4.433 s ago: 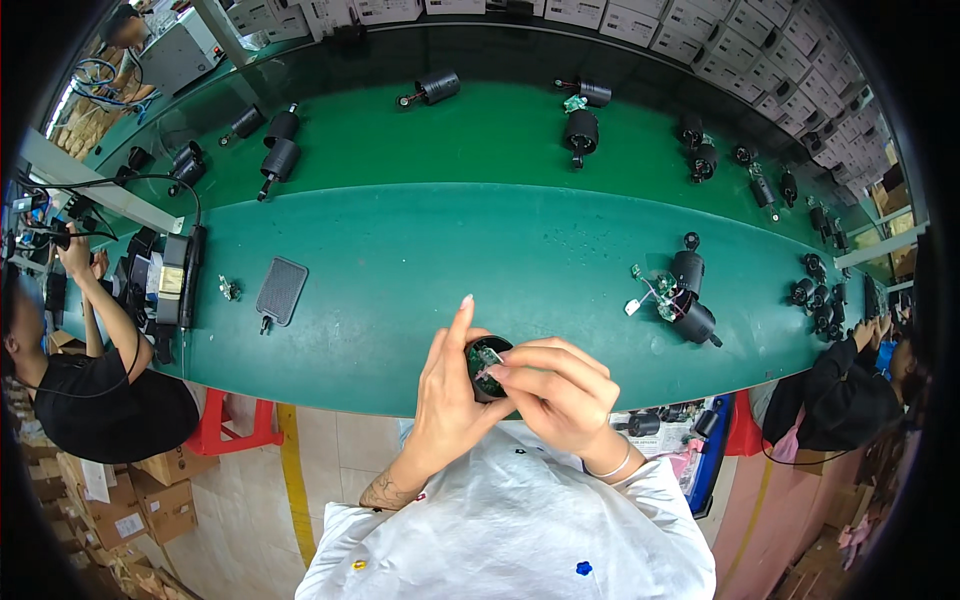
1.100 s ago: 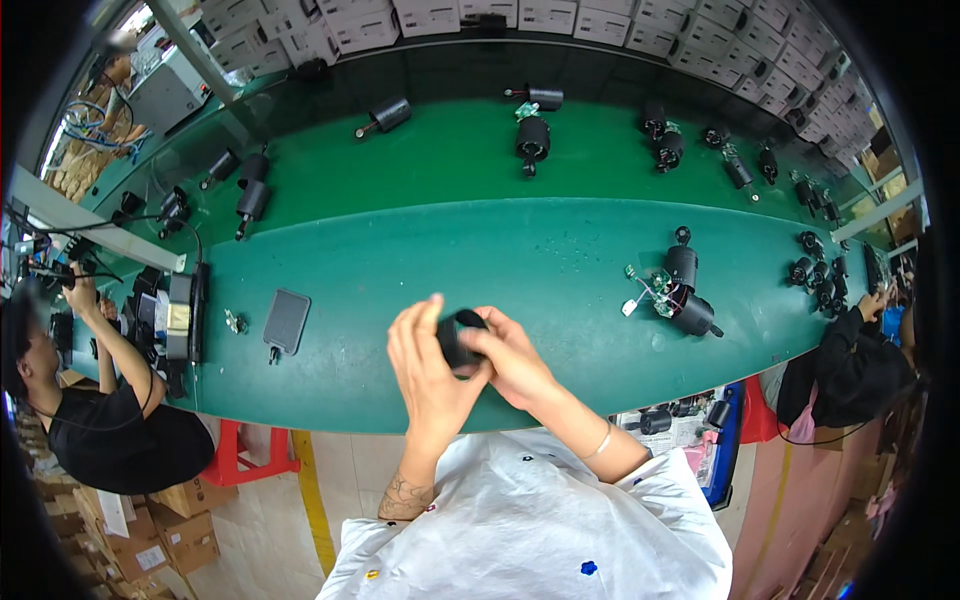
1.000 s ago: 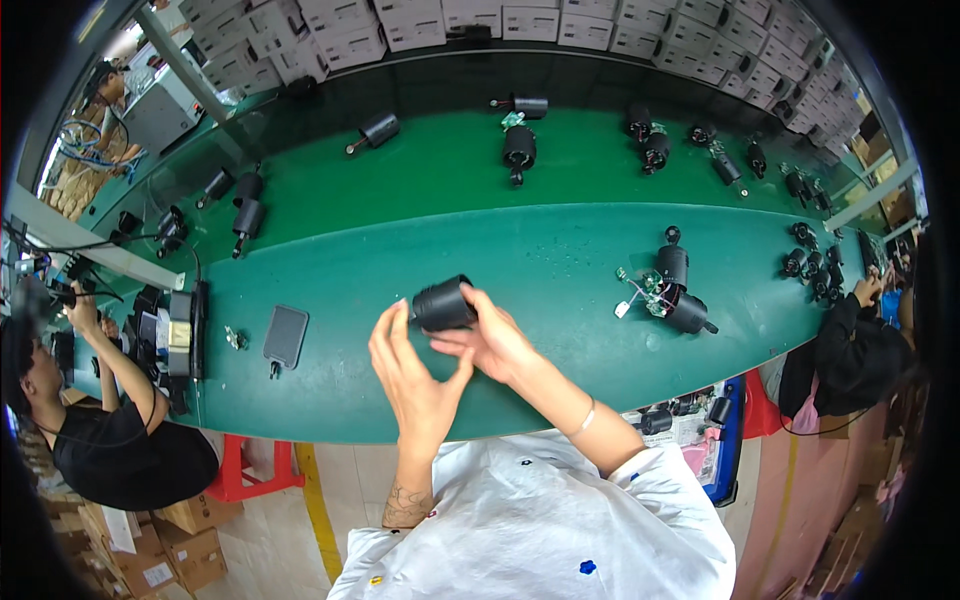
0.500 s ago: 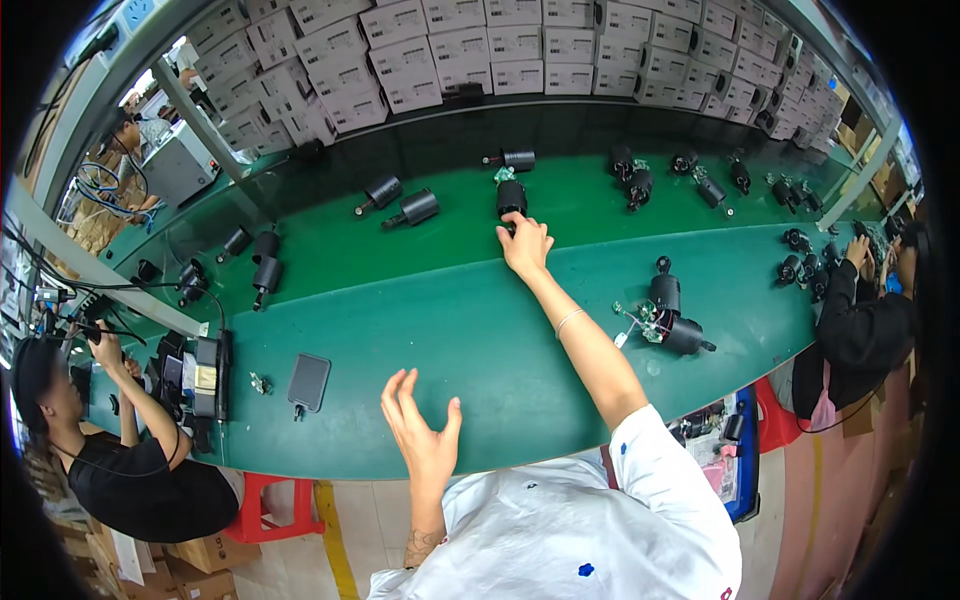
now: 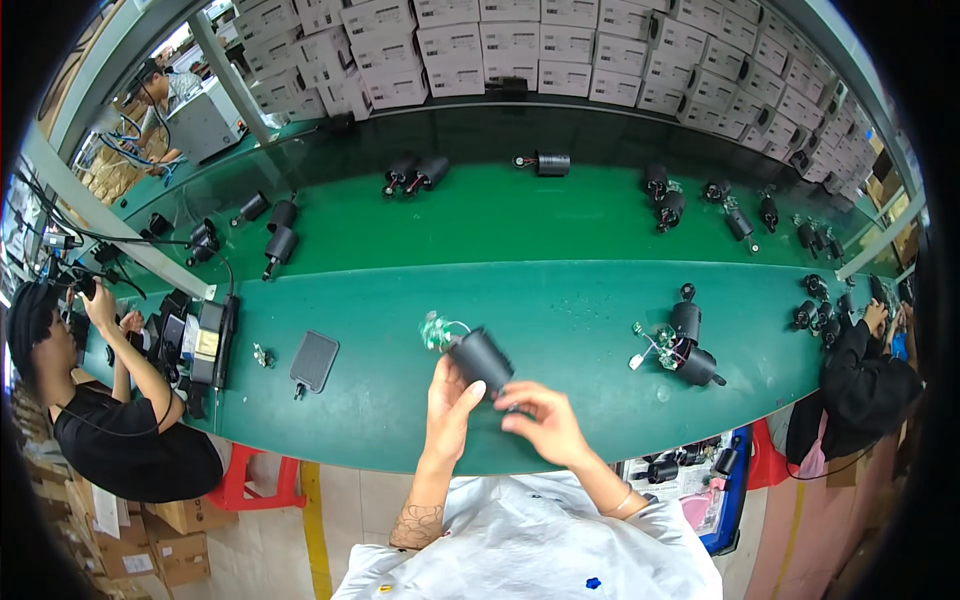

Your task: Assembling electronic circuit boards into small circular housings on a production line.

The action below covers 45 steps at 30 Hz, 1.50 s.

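Note:
Above the near part of the green bench, my left hand (image 5: 449, 413) is closed around the side of a black cylindrical housing (image 5: 481, 360), tilted with its lower end toward the right. From its upper left end a small green circuit board (image 5: 436, 332) hangs out on wires. My right hand (image 5: 548, 424) has its fingers curled at the narrow stem on the lower end. The fingers partly hide that stem. To the right on the bench lie two more black cylindrical housings (image 5: 686, 322), with loose boards and wires (image 5: 660, 346) beside them.
A dark flat tray-like piece (image 5: 315, 361) and a small board (image 5: 262, 355) lie left. More black cylinders (image 5: 552, 163) rest along the back strip, below stacked white boxes (image 5: 450, 60). Co-workers sit left (image 5: 120, 400) and right (image 5: 860, 370). A blue bin (image 5: 738, 500) stands lower right.
My right hand has come back from the far strip, and the black cylindrical housing with the board is now near me. My left hand, previously open and empty, now holds it. The view has shifted slightly.

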Each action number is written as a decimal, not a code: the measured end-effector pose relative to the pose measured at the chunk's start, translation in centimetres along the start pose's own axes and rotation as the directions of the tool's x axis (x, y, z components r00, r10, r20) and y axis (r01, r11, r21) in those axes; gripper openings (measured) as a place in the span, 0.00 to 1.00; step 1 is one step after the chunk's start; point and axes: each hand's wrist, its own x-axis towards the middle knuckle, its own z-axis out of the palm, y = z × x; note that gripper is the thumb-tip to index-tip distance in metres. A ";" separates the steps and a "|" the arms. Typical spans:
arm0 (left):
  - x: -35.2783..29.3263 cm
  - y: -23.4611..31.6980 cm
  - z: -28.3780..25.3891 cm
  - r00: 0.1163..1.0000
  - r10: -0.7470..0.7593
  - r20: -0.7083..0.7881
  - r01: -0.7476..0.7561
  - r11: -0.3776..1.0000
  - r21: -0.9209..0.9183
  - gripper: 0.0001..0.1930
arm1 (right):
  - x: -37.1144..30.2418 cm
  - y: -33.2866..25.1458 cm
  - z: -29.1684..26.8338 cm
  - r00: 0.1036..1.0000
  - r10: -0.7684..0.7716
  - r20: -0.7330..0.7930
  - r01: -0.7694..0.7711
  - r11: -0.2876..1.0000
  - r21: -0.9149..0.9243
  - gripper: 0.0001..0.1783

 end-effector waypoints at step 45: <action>-4.0 1.9 1.2 0.772 -0.177 0.611 -0.258 0.791 0.555 0.29 | 5.0 -1.9 -6.8 0.649 0.662 0.375 -0.430 0.726 -0.537 0.06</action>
